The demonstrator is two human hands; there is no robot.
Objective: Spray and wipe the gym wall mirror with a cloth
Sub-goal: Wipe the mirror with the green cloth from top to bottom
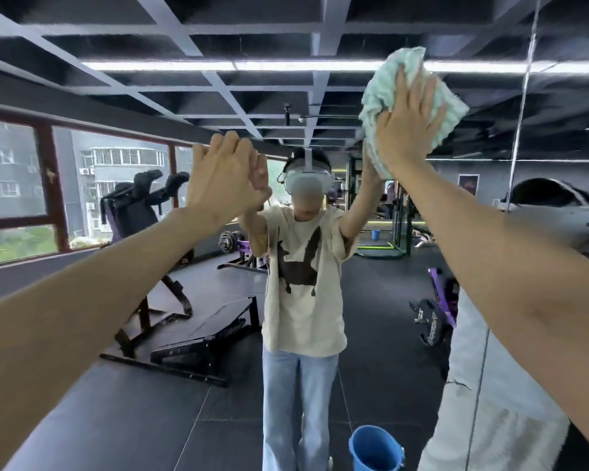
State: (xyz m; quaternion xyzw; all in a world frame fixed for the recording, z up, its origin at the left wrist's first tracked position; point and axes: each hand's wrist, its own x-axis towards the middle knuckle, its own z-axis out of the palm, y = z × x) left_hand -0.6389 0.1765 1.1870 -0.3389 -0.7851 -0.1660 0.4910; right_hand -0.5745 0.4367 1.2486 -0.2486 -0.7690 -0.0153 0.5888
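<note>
The wall mirror (381,334) fills the view and reflects the gym and a person in a beige T-shirt. My right hand (409,125) is raised high at the upper right and presses a bunched pale green cloth (383,91) flat against the glass, fingers spread and straight. My left hand (222,178) is raised at centre left, its palm and straight fingers resting on the mirror against its own reflection. No spray bottle is in view.
A blue bucket (374,448) stands on the dark floor at the bottom, right of centre. A vertical mirror seam (521,113) runs down at the right. Reflected in the glass are a weight bench (198,334), windows at the left and gym racks further back.
</note>
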